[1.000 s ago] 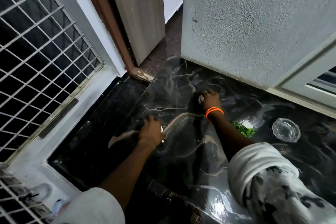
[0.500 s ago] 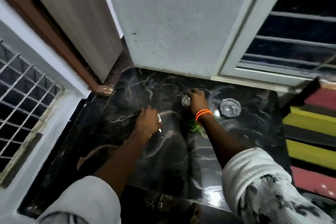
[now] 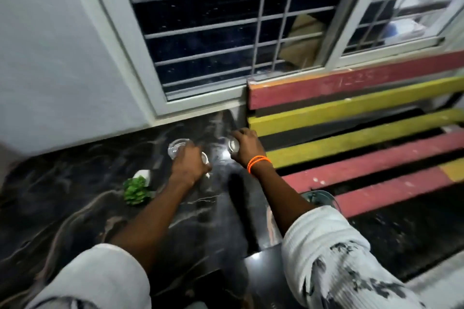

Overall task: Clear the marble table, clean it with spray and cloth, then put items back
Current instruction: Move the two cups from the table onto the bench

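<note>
We saw both hands stretched out over the far right corner of the black marble table (image 3: 75, 208), close under the barred window (image 3: 226, 32). The right hand (image 3: 247, 149) was curled around a small round object (image 3: 233, 145) with a pale, shiny top, fingers wrapped close about its sides; blur kept us from telling what it was. An orange band (image 3: 258, 162) circled that wrist. The left hand (image 3: 189, 165) lay knuckles up, fingers bent narrowly over something white (image 3: 205, 158) that showed only at its edge, so we could not tell whether it was truly gripped. Just beyond the left fingers a clear glass dish (image 3: 177, 148) sat on the marble, touching or nearly touching them. Nearer us and to the left, a small green plant (image 3: 135, 192) in a white pot (image 3: 143, 174) lay tipped on the tabletop, apart from both hands. A bench (image 3: 351, 118) of red and yellow slats stood beside the table's right edge, below the window.
</note>
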